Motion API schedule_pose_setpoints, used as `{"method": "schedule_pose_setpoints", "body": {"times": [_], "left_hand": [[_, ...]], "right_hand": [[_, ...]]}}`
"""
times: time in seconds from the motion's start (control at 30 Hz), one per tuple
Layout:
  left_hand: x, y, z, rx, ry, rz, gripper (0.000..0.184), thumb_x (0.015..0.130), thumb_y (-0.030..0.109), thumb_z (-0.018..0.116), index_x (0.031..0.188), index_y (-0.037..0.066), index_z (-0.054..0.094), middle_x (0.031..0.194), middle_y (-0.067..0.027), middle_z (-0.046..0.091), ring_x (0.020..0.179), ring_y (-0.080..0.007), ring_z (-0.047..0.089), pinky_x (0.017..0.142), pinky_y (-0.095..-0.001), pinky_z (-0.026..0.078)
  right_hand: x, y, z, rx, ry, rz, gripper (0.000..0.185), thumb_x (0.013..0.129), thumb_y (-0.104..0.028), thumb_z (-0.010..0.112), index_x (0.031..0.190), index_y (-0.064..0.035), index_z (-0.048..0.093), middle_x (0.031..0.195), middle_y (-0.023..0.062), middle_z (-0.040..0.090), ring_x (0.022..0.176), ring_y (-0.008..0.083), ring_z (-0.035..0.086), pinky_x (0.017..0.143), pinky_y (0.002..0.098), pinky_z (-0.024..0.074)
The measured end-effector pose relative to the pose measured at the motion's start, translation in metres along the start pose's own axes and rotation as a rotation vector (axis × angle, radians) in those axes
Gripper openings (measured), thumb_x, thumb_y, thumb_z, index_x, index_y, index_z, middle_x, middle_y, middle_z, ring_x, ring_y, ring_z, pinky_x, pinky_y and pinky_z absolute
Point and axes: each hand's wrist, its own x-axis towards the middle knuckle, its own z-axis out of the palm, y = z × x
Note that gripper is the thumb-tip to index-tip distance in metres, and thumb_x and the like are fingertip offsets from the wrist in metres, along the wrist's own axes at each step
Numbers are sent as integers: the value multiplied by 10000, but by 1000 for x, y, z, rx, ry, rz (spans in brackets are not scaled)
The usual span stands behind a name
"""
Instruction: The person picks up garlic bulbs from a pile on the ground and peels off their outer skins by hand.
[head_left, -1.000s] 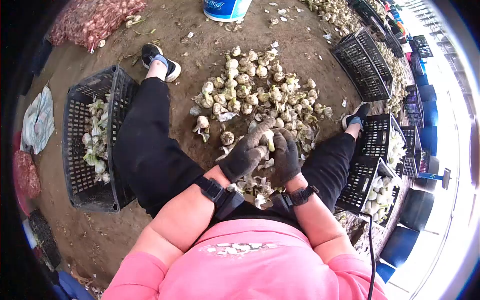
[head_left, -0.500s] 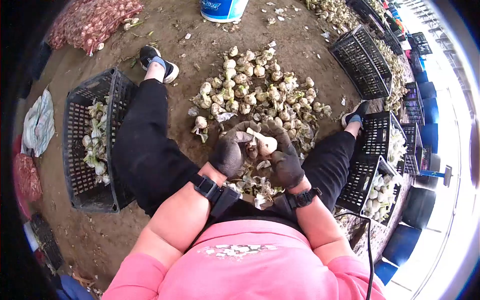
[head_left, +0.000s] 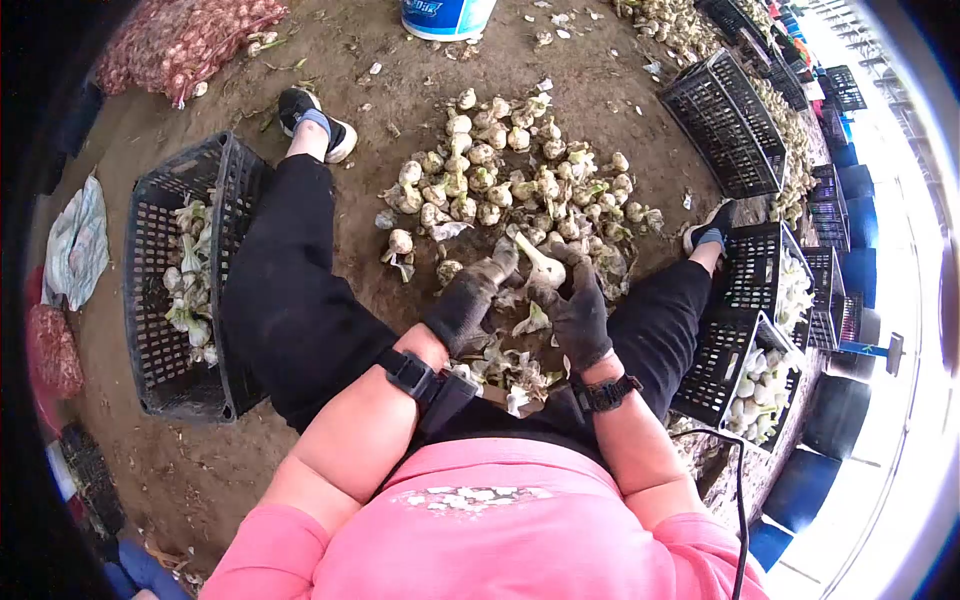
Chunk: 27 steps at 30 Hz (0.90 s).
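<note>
A pale garlic bulb [head_left: 546,270] with a short stem is between my two dark-gloved hands, its stem pointing up and left. My left hand [head_left: 474,300] has its fingers closed at the stem end. The thumb and fingers of my right hand [head_left: 578,318] grip the round end from below and the right. Beneath them, a loose piece of peeled skin [head_left: 533,320] shows above a litter of husks [head_left: 515,375] between my legs. Just beyond my hands lies a heap of unpeeled garlic bulbs [head_left: 500,170] on the dirt floor.
A black crate [head_left: 180,385] with trimmed garlic stands beside my left leg. Crates of white garlic [head_left: 760,395] sit at my right. Farther off are a tipped black crate [head_left: 725,125], a blue-and-white bucket [head_left: 447,18] and a red net sack of garlic [head_left: 185,45].
The bulb has turned so its stem points farther up, and its surface looks whiter. My hands have spread slightly apart. A piece of skin now shows below the bulb.
</note>
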Motion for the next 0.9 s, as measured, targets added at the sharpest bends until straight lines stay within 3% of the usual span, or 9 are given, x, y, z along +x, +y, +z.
{"method": "schedule_pose_setpoints", "body": {"times": [0.03,0.1,0.33,0.47,0.57,0.63,0.7,0.73,0.9], "left_hand": [[6,-8,1,78,-46,187,383,968,293,409,1184,12,554,1174,-96,586,1061,-157,547,937,-300,416],[7,0,6,-393,-4,-104,352,948,286,462,1171,27,547,1141,-73,584,1046,-145,544,921,-293,424],[-2,12,6,-519,-12,-81,302,924,243,518,1150,42,528,1030,-35,592,950,-111,552,836,-258,448],[-1,27,3,-334,69,-159,244,919,239,516,1077,55,549,903,11,588,795,-63,529,732,-235,442],[4,7,5,-237,81,-41,220,905,227,539,1045,57,552,883,19,583,785,-69,534,723,-238,447],[-1,14,5,-290,59,-15,237,896,200,540,1084,55,538,931,4,579,835,-78,534,758,-240,441],[-5,24,5,-383,2,40,300,879,146,542,1162,52,511,1029,-26,572,935,-96,533,829,-243,431],[-4,27,2,-329,-73,95,370,874,132,538,1228,45,474,1114,-41,553,1008,-120,521,888,-253,408],[3,15,5,-539,-8,-145,413,864,114,548,1253,17,454,1116,-52,568,1034,-148,530,915,-274,412]], "right_hand": [[1,6,0,4,2,-1,440,769,-32,673,1171,-41,494,1050,87,592,964,204,569,855,315,461],[4,21,-4,-189,-122,-121,472,742,-48,690,1174,-37,500,1108,128,589,1034,250,572,887,332,450],[0,11,2,-14,-165,-63,412,796,-119,652,1169,-23,505,1107,164,585,1033,273,576,891,333,446],[5,-3,1,-299,-194,-181,399,816,-113,646,1172,-22,489,1054,143,590,958,230,592,841,330,468],[-2,11,5,-46,-229,-66,392,833,-126,641,1176,-24,479,1041,123,591,938,203,589,806,335,482],[-4,-1,6,-117,-213,-123,399,836,-127,644,1182,-24,473,1055,107,583,938,178,574,795,321,483],[-4,-19,0,303,-132,168,398,834,-116,644,1183,-28,473,1048,103,581,939,171,569,802,304,476],[3,-8,-10,-109,-182,-56,393,837,-111,639,1186,-34,476,1068,88,572,954,174,562,828,301,463],[-1,4,-2,-160,-159,-125,400,832,-131,642,1186,-32,486,1058,102,587,963,202,568,867,316,443]]}}
